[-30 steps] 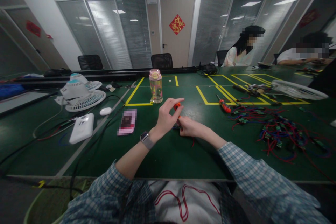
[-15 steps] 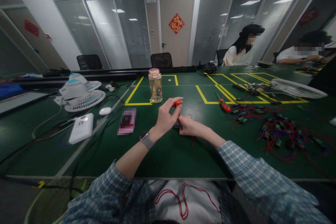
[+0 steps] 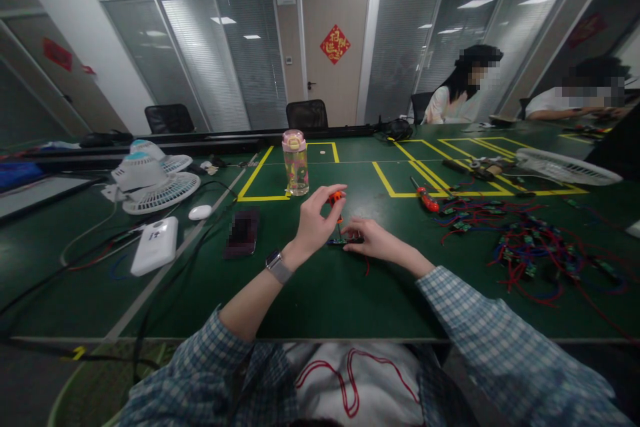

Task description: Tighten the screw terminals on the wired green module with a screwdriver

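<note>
The green table, marked with yellow tape, carries a bottle at its middle. To the left lie two fans, a mouse, a white box and a phone. A small board lies nearer the front. To the right are a red screwdriver, tangled wires and a fan grille.

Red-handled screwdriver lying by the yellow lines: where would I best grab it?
Take the red-handled screwdriver by its handle, from above, fingers across it: it lies flat on the green table, thin shaft pointing away, and tangled wires crowd its right side.
</note>
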Action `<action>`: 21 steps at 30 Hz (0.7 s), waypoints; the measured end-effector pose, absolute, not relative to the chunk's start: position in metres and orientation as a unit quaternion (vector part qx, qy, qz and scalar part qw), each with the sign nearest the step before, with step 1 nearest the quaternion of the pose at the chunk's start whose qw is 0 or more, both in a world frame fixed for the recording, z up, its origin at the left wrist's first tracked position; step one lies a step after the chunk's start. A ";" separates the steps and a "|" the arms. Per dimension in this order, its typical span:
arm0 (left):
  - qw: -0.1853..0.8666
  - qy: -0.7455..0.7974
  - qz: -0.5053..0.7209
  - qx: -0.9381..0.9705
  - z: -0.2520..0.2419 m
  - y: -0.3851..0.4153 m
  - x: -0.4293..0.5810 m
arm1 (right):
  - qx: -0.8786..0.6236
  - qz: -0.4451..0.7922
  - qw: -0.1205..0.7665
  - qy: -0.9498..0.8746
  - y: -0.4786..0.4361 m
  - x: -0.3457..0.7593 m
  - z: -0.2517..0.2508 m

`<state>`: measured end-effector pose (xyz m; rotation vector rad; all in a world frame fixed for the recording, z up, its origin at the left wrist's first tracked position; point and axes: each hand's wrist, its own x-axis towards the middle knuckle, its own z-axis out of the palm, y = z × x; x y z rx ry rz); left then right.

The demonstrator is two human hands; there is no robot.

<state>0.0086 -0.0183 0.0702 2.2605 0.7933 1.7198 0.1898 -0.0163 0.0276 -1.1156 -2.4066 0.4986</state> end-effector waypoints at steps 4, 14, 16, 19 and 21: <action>0.071 0.259 0.574 0.773 0.072 -0.019 0.007 | -0.418 0.191 0.230 -0.858 -0.014 0.187 0.023; 0.056 0.251 0.573 0.778 0.072 -0.018 0.007 | -0.423 0.211 0.273 -0.838 -0.012 0.185 0.017; 0.058 0.248 0.574 0.778 0.072 -0.017 0.007 | -0.418 0.210 0.280 -0.838 -0.011 0.185 0.017; 0.055 0.244 0.581 0.774 0.071 -0.016 0.007 | -0.414 0.212 0.289 -0.837 -0.012 0.184 0.017; 0.051 0.244 0.585 0.772 0.071 -0.016 0.007 | -0.413 0.210 0.296 -0.835 -0.013 0.183 0.017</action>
